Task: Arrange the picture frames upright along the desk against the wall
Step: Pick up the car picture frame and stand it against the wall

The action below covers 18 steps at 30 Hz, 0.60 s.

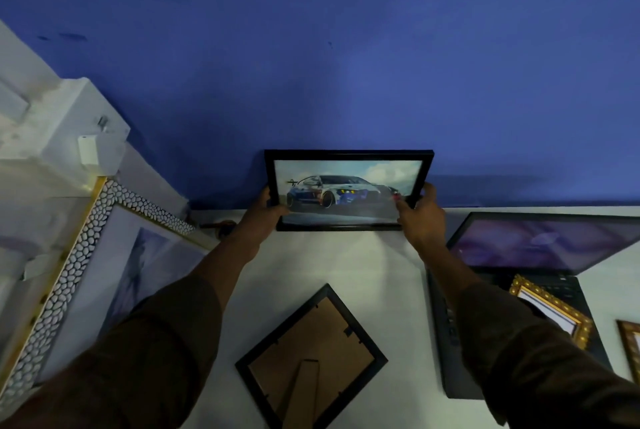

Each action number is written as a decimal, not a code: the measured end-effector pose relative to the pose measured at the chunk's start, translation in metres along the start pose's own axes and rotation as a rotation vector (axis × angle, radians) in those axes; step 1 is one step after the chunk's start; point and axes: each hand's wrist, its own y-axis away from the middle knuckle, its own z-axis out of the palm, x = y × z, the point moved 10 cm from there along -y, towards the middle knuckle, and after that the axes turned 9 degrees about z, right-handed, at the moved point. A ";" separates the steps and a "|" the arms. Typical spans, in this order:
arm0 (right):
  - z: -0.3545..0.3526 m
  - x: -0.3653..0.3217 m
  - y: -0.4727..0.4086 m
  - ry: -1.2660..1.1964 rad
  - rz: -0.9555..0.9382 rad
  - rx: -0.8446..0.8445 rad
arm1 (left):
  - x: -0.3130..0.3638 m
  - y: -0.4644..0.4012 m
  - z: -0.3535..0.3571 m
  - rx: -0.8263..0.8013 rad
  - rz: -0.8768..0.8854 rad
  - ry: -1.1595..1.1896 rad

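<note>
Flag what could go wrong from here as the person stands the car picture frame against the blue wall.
1. The car picture frame, gripped at its side edges by the left hand and right hand, may slide forward on the smooth white desk once released.
2. If it tips, it could land on the face-down black frame right in front.
3. The right forearm reaches over the open laptop, where a gold ornate frame lies; pulling back might knock it.
</note>
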 end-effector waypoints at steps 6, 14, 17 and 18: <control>0.002 0.006 -0.003 -0.017 -0.016 0.016 | -0.009 -0.007 0.004 0.014 -0.016 0.039; 0.010 0.027 -0.002 0.022 0.093 0.003 | -0.013 -0.008 0.008 0.104 -0.043 0.089; 0.006 0.035 0.007 0.013 0.125 0.037 | -0.025 -0.004 0.005 0.136 -0.078 0.072; 0.007 0.037 0.012 0.012 0.120 0.032 | -0.028 0.001 0.004 0.143 -0.086 0.070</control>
